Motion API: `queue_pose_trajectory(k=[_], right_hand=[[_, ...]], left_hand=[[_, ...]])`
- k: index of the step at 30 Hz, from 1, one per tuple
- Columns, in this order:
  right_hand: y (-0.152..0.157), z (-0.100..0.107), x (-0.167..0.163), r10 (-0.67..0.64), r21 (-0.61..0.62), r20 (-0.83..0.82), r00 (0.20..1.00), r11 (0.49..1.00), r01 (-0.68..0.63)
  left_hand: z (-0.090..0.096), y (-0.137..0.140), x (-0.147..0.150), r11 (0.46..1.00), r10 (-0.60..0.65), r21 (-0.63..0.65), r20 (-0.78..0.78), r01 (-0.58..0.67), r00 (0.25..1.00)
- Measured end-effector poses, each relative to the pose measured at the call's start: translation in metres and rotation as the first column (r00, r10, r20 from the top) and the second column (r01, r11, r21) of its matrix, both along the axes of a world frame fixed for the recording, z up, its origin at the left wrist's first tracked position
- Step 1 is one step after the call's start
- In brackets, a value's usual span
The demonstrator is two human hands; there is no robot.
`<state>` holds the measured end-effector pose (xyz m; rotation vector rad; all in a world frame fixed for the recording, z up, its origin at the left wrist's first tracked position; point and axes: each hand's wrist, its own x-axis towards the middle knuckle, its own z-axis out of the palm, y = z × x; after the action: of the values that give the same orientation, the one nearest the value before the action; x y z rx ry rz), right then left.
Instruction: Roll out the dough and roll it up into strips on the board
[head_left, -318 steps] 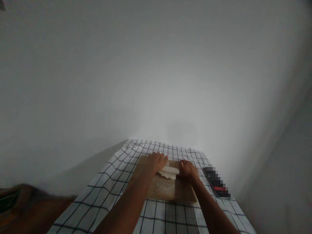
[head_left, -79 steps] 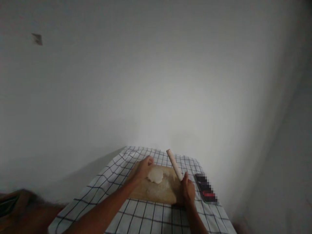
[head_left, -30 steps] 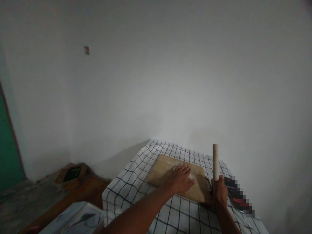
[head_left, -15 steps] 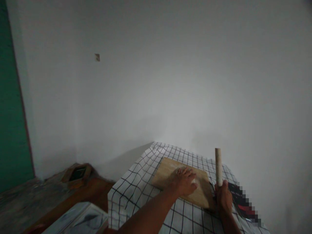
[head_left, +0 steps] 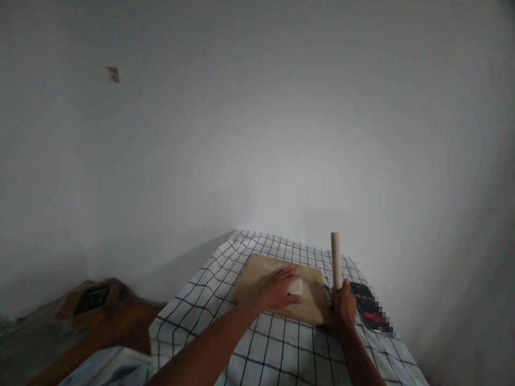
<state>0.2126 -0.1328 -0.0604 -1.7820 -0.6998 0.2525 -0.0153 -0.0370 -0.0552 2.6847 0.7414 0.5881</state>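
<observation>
A pale lump of dough (head_left: 296, 288) lies on a wooden board (head_left: 251, 276). My left hand (head_left: 280, 289) rests over it, fingers on the far side and thumb on the near side, so the dough shows in the gap between them. Upright in my right hand (head_left: 345, 306) is a plain wooden rolling pin (head_left: 335, 257), gripped around its lower part. That hand is beside the board's right end, with its fingers wrapped and thumb up.
A white cloth with dark grid lines (head_left: 277, 348) covers the table, which stands against a pale wall (head_left: 257, 134). Right of my right hand lies a dark flat packet (head_left: 364, 300), partly pixelated. A wooden frame-like object (head_left: 94, 299) and a light box (head_left: 116, 367) are at lower left.
The view has turned right, so things sit further left and the green area has left the picture. My left hand has shifted from lying spread on the dough to cupping it.
</observation>
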Motion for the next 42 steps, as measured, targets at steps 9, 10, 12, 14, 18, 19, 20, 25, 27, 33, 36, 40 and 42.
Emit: queue_pose_trajectory(k=[9,10,12,14,18,19,20,25,27,33,36,40,42], right_hand=[[0.006,-0.013,0.009,0.142,-0.011,-0.052,0.989,0.99,-0.143],[0.007,-0.014,0.009,0.141,-0.008,-0.046,0.989,0.99,-0.142],[0.008,-0.016,0.009,0.145,0.009,-0.04,0.989,0.989,-0.144],[0.008,-0.017,0.01,0.149,0.028,-0.043,0.988,0.989,-0.148],[0.009,-0.017,0.011,0.134,0.008,-0.045,0.99,0.991,-0.133],[0.009,-0.017,0.011,0.133,-0.001,-0.041,0.99,0.991,-0.133],[0.009,-0.017,0.011,0.133,-0.005,-0.038,0.99,0.991,-0.134],[0.009,-0.017,0.011,0.129,0.0,-0.056,0.99,0.992,-0.13],[0.009,-0.018,0.012,0.124,0.002,-0.073,0.99,0.992,-0.124],[0.008,-0.015,0.011,0.143,0.022,-0.086,0.986,0.99,-0.141],[0.007,-0.012,0.008,0.133,0.023,-0.08,0.988,0.991,-0.131],[0.006,-0.011,0.006,0.124,0.023,-0.076,0.989,0.992,-0.122],[0.007,-0.012,0.006,0.126,0.017,-0.074,0.989,0.992,-0.125]], left_hand=[[0.016,0.024,0.008,0.989,0.147,0.018,-0.025,-0.146,0.989],[0.021,0.028,0.009,0.982,0.188,-0.026,0.026,-0.187,0.982],[0.029,0.036,0.008,0.965,0.232,-0.148,0.095,-0.217,0.968],[0.032,0.04,0.005,0.952,0.209,-0.243,0.066,-0.187,0.976],[0.033,0.043,0.001,0.974,0.213,-0.101,0.074,-0.205,0.974],[0.037,0.044,0.003,0.976,0.218,-0.054,0.123,-0.213,0.968],[0.043,0.046,0.006,0.977,0.212,-0.021,0.173,-0.211,0.962],[0.092,0.047,0.037,0.982,0.157,0.052,0.309,-0.181,0.938],[0.094,0.04,0.047,0.971,0.188,0.078,0.326,-0.225,0.927],[0.012,0.012,0.046,0.958,0.286,-0.009,-0.077,-0.288,0.955],[-0.009,0.018,0.036,0.965,0.257,-0.015,-0.132,-0.261,0.957],[-0.005,0.029,0.009,0.969,0.246,0.062,-0.106,-0.24,0.963],[0.001,0.029,-0.007,0.977,0.198,0.096,-0.065,-0.192,0.978]])
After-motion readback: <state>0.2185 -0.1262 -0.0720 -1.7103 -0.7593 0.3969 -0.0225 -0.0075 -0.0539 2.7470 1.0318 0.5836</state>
